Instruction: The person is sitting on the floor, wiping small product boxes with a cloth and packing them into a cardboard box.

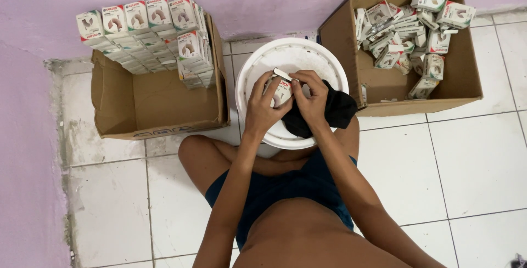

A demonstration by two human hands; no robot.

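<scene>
I sit on the tiled floor (472, 158) with two cardboard boxes beyond my fingers: the left box (159, 103) holds small cartons stacked in neat rows (148, 32), the right box (417, 54) a loose heap of the same cartons (409, 32). Between them a white bucket (291, 59) serves as my work surface, a black cloth (335, 109) draped beneath my right hand (312, 99). My left hand (262, 106) clamps one small carton (282, 89) steady; my right fingers pinch its open flap.
</scene>
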